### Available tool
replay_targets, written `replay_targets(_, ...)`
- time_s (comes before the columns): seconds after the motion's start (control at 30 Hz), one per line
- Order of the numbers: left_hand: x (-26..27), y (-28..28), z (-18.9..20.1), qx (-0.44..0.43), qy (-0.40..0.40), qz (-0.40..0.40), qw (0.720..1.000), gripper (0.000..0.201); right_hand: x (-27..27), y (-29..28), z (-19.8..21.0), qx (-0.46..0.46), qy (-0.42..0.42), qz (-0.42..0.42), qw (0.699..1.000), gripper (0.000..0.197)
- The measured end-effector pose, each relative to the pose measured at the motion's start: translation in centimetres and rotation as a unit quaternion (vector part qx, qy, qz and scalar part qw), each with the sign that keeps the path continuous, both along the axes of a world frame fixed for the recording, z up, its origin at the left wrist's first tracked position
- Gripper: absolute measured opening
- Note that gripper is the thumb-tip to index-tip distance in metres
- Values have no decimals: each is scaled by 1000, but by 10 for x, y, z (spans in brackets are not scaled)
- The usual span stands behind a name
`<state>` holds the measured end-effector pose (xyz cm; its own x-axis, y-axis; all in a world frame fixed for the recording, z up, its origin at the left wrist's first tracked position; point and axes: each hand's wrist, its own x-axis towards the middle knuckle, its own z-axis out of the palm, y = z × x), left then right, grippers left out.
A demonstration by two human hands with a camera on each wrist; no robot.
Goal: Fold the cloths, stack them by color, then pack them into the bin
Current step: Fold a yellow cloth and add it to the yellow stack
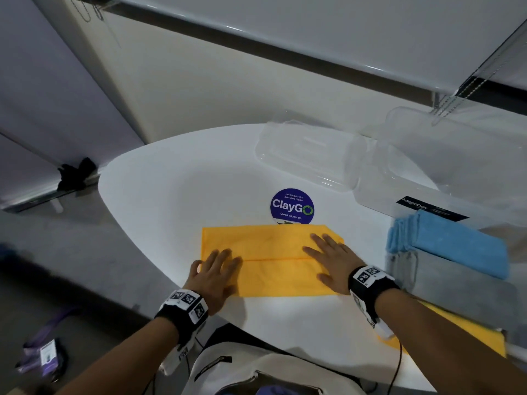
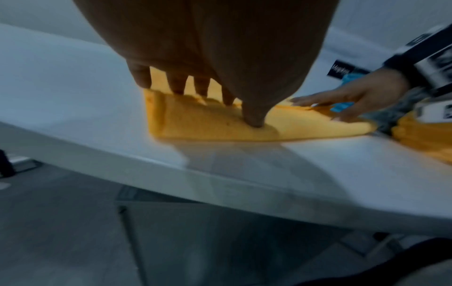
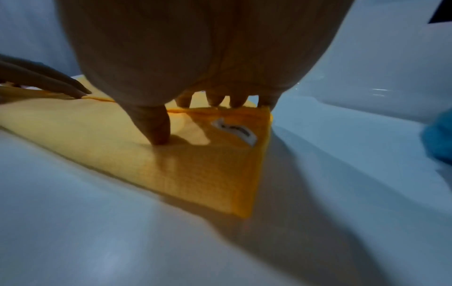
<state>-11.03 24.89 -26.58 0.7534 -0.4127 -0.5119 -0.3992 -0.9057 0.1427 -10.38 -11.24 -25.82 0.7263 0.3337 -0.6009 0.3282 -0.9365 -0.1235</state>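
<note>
A yellow cloth (image 1: pixel 271 260) (image 2: pixel 208 123) (image 3: pixel 195 170) lies folded into a long strip on the white table (image 1: pixel 171 195), its near flap laid over the far half. My left hand (image 1: pixel 218 273) (image 2: pixel 193 91) presses flat on the strip's left end with straight, spread fingers. My right hand (image 1: pixel 330 259) (image 3: pixel 195 108) presses flat on the right end, beside a small white label (image 3: pixel 236 131). A folded blue cloth (image 1: pixel 450 243) sits on a grey cloth (image 1: pixel 456 283) at the right. More yellow cloth (image 1: pixel 467 329) lies under my right forearm. The clear bin (image 1: pixel 427 163) stands at the back right.
A clear lid (image 1: pixel 302 155) lies left of the bin. A round blue ClayGo sticker (image 1: pixel 292 206) is on the table just beyond the cloth. The curved table edge runs close to my left hand, with floor below. A beige bag (image 1: pixel 256 372) hangs at my front.
</note>
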Motion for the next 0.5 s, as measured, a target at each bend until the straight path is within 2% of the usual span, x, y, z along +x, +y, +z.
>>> replay_targets(0.1,35,0,-5,43,-13,-31,999,70,-21,3,4,-13,-6,-53,999,79)
replay_targets(0.17,71,-7,-2,78,-44,-56,994,78,-38,10,9,0,-2,-91,996,76)
replay_targets(0.27,121,-31,13,136,-98,-73,983,75,-59,22,14,104,-9,-138,985,62)
replay_targets(0.33,139,-52,28,148,-117,-35,981,72,-66,22,15,172,-33,-179,968,55)
replay_targets(0.4,138,-73,40,105,-134,32,985,68,-69,15,10,190,-55,-188,962,54)
replay_targets(0.5,104,-98,44,68,-90,68,991,58,-70,9,5,169,4,-154,974,63)
